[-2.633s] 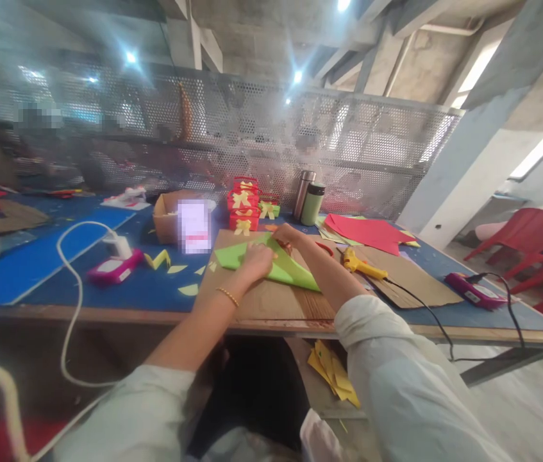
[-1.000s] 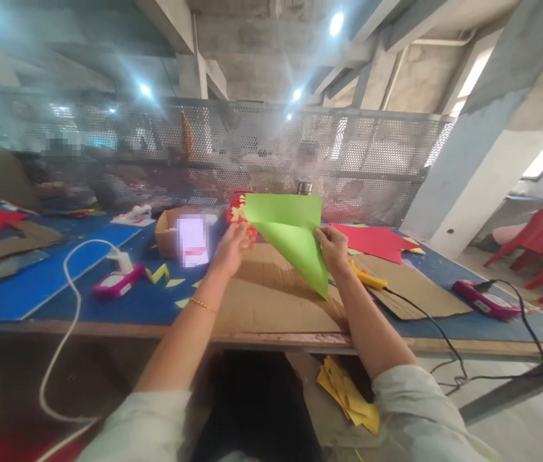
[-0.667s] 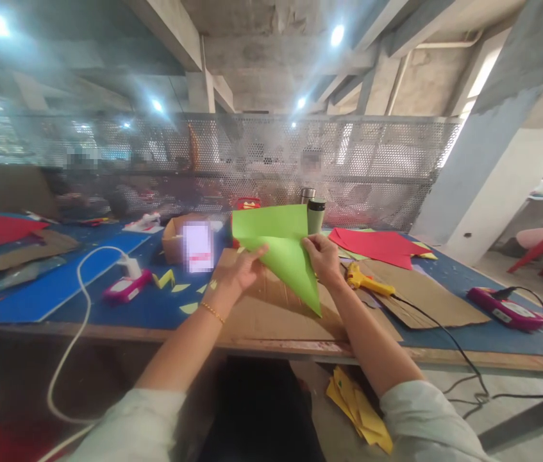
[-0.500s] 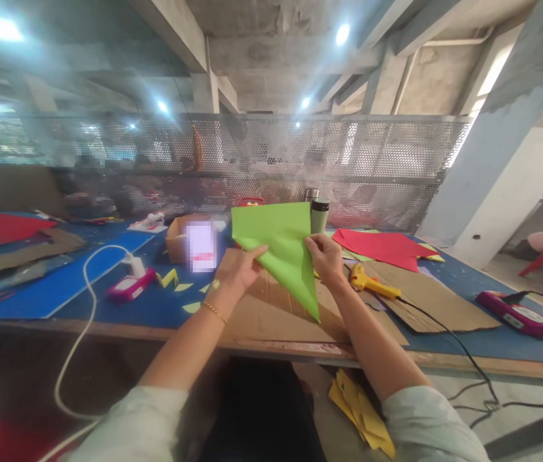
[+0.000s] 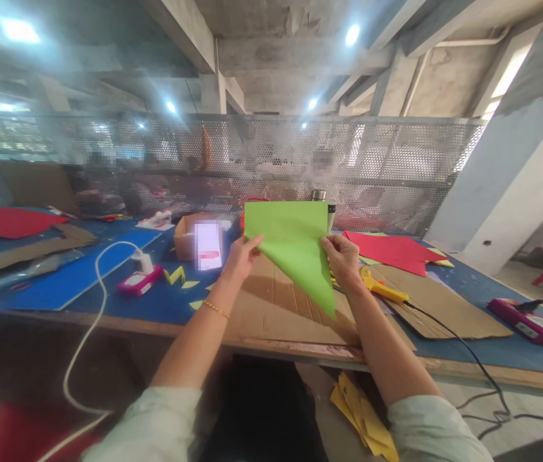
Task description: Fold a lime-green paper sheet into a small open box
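A folded sheet of green paper (image 5: 297, 247) is held up in the air above a sheet of brown cardboard (image 5: 281, 308), its point hanging down. My left hand (image 5: 241, 256) pinches its left edge. My right hand (image 5: 344, 260) pinches its right edge. Both hands are closed on the paper, level with each other, above the middle of the blue-topped table (image 5: 83, 282).
A yellow glue gun (image 5: 381, 290) with a black cord lies right of my right hand. Red paper sheets (image 5: 396, 247) lie behind it. A small cardboard box (image 5: 189, 234), a pink device (image 5: 139, 282) on a white cable and yellow scraps (image 5: 175, 276) sit left. Yellow scraps (image 5: 362, 420) lie below the table edge.
The green paper lay flat on the cardboard under both hands; it has been lifted into the air and is now held by its two side edges.
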The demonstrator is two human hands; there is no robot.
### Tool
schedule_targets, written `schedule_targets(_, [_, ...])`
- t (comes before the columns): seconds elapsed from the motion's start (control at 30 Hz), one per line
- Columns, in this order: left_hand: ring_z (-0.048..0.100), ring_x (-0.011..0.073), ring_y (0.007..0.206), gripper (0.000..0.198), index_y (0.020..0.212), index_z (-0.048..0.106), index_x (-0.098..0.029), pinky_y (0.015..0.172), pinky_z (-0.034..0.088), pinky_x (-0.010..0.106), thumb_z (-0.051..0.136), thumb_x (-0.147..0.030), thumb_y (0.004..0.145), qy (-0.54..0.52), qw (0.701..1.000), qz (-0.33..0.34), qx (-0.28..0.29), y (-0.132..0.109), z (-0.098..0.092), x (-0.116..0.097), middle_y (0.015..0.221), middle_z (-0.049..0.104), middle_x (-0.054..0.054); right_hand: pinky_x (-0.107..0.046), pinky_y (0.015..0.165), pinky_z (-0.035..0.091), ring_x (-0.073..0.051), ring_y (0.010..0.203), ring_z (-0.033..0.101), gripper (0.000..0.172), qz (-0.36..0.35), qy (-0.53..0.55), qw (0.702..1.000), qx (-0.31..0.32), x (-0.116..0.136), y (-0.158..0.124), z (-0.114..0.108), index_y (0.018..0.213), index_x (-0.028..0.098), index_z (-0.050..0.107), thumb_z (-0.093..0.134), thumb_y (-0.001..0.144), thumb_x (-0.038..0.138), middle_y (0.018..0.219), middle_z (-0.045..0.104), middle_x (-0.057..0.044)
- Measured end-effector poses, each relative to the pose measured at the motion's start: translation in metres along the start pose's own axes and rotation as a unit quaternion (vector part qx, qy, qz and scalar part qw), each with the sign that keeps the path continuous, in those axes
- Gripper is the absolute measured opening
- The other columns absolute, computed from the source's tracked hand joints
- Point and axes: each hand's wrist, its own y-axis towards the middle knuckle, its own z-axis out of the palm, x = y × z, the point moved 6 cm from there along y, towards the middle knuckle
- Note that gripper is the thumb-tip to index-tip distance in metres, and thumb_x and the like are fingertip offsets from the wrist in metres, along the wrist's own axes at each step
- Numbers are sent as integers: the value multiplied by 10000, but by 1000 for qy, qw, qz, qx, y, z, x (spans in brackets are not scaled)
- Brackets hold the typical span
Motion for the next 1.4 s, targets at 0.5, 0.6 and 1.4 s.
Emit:
schedule_targets(0.5, [660, 164, 604, 209, 719, 763, -153, 611, 522, 277, 878, -290, 610, 282, 945, 129, 102, -18, -12, -77, 657, 726, 53, -284, 603, 446, -146, 628, 527, 277, -210, -67, 975, -24, 83, -8, -22, 777, 212, 694, 597, 892, 444, 711, 600, -14])
schedule_targets(0.6, [679, 190, 713, 185, 753, 784, -197, 728, 551, 315, 853, -348, 671, 383, 892, 218, 100, -41, -22, -96, 746, 758, 56, -293, 594, 493, -138, 585, 568, 270, -249, -91, 963, 41, 95, -31, -23, 867, 229, 740, 559, 956, 409, 805, 678, -37])
schedule_targets(1.4, [639, 252, 1090, 387, 1082, 784, -311, 893, 430, 403, 428, -214, 969, 662, 599, 265, 365, -118, -76, -53, 1126, 777, 86, -375, 854, 496, -214, 906, 661, 418, -311, -178, 855, 376, 37, -135, -11, 972, 222, 774, 393, 1070, 363, 922, 755, -110])
